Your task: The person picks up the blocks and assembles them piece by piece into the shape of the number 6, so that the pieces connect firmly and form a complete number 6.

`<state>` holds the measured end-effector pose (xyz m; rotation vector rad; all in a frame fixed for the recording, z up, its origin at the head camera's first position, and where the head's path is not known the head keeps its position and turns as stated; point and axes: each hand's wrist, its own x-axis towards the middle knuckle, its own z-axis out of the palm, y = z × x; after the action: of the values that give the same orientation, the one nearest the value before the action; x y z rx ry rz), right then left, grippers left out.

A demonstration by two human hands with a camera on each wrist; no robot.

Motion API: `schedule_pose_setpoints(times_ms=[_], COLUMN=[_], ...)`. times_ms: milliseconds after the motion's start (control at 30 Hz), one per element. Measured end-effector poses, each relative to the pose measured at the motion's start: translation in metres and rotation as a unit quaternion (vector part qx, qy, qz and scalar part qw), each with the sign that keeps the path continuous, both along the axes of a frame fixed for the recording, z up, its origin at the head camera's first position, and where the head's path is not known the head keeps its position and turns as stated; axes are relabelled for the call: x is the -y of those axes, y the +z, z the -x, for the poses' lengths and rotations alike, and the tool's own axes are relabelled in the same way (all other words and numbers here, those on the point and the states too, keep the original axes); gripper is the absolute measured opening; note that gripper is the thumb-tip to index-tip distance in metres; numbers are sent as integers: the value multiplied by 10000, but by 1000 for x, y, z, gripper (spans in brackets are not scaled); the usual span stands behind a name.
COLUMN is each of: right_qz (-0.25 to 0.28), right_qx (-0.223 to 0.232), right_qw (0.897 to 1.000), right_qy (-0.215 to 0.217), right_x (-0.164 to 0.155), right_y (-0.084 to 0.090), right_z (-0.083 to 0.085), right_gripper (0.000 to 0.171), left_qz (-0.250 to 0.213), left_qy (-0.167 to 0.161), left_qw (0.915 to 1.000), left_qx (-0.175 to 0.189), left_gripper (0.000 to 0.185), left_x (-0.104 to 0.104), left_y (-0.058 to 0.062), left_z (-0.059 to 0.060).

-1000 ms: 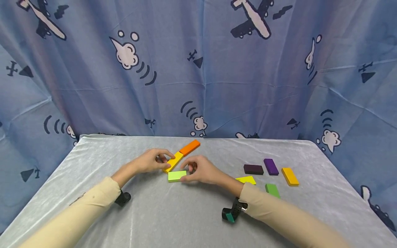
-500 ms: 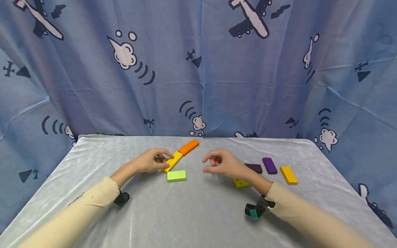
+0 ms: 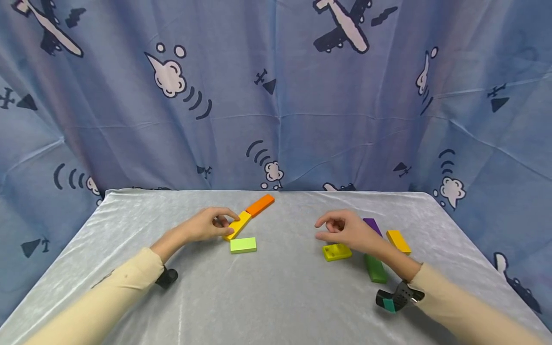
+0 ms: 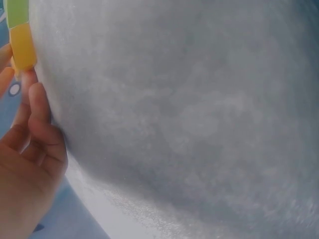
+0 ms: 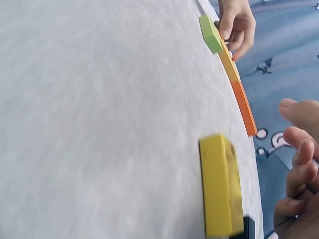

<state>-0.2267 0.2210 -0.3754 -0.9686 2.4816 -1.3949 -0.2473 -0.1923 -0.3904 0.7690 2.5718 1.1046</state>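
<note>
Showing only in head view: purple block (image 3: 373, 225) near right hand (image 3: 351, 231).

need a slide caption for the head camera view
Left hand pinches an amber block set end to end with an orange block; right hand hovers near a yellow block.

Long cream sleeves (image 3: 105, 304), black wrist mounts (image 3: 402, 295), teal patch (image 3: 389, 305) on the right one

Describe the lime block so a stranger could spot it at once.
On the grey table, find the left hand pinching an amber block. The lime block lies by its near end. Unlike that and the orange block beyond, it's green.
</note>
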Motion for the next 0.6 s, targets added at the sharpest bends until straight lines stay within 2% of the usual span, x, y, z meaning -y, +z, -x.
schedule_pose_setpoints(times_ms=[333,600], right_qz=[-155,-474], right_qx=[-196,-387], right_qw=[9994,9969], right_qy=[-251,-486], right_x=[-35,-52], right_y=[-3,-2], right_z=[-11,-20], right_gripper=[20,25], left_qz=[26,65], left_qy=[-10,14], left_qw=[10000,10000], left_qx=[-65,-61], left_gripper=[31,31], left_x=[1,1], left_y=[-1,-1], left_z=[1,1])
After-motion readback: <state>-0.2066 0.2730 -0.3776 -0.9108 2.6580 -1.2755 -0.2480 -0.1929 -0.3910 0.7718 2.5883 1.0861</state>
